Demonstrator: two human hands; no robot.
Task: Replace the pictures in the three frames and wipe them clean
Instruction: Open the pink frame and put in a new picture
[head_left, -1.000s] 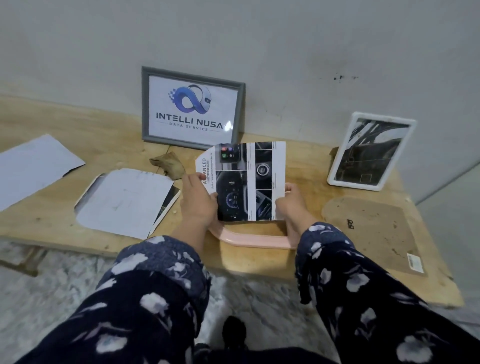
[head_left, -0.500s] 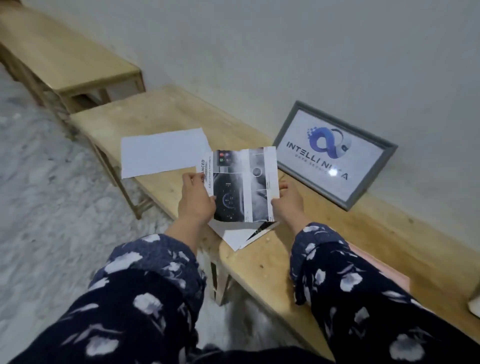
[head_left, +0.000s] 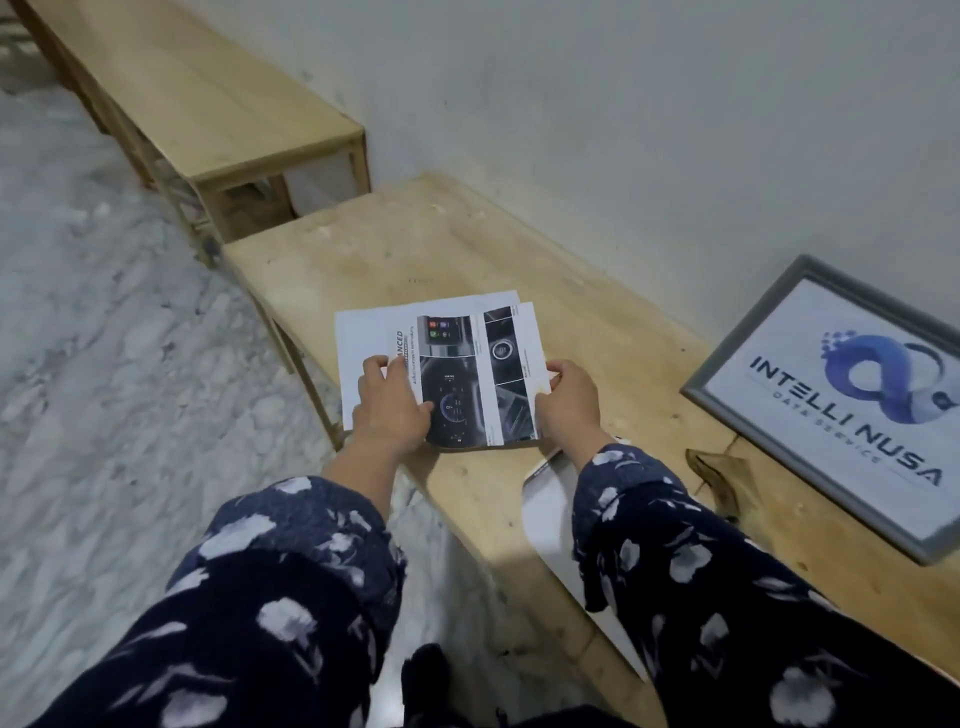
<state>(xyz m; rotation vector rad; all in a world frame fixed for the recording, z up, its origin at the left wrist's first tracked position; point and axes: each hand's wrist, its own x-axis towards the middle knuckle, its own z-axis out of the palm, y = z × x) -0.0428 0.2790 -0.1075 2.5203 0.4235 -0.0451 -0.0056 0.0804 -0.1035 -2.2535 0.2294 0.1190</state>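
I'm holding the printed picture (head_left: 470, 376) w/ both hands, low over the wooden table (head_left: 613, 332). My left hand (head_left: 392, 408) is gripping its left edge, thumb lying on the printed face, fingers curled under. My right hand (head_left: 569, 402) is pinching the right edge, fingertips wrapping round it. The picture is showing dark dashboard-type photos, a white strip down the right side and the letters "ANCED" running up the left side.

Under it a blank white sheet (head_left: 363, 345) is lying flat on the table, sticking out at the left and along the top; can't tell if the picture is touching it or sitting just above it.

The gray frame (head_left: 826, 400) w/ the "INTELLI NUSA" logo print is leaning against the wall (head_left: 649, 130) at the right, well apart from my hands. Just beside its lower left edge a brown crumpled cloth (head_left: 719, 470) is lying on the table. Another white sheet (head_left: 550, 514) is lying near the table's front edge, mostly hidden under my right sleeve (head_left: 727, 582). Both sleeves are dark blue w/ pale flower prints.

A second wooden table (head_left: 208, 104) is standing at the upper left, along the same wall. The floor (head_left: 104, 364) is looking like gray-white marble.
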